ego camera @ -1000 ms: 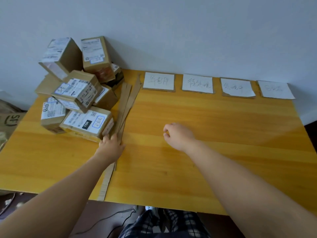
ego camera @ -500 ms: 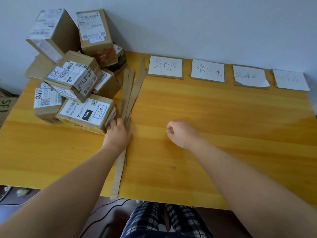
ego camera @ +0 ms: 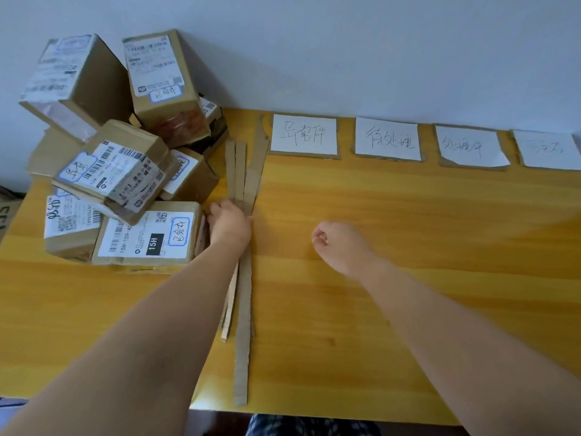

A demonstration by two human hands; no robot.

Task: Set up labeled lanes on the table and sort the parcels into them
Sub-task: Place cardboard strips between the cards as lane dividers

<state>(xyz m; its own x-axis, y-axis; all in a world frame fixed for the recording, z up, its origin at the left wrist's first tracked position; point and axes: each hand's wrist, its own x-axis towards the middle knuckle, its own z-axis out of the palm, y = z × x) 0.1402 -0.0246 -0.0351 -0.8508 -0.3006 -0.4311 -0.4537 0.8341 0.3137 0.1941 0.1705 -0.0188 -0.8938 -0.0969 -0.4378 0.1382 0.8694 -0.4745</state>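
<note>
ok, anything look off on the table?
The parcels at the far left are a jumbled heap, several tilted and leaning on each other. The third label card from the left has a torn lower-right corner. The cardboard strips lie bunched under the left hand, not spread as lane dividers.

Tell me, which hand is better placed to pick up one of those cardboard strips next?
Probably the left. The left hand lies on the cardboard strips beside the parcel pile, while the right hand rests as an empty-looking fist on the table, apart from them.
</note>
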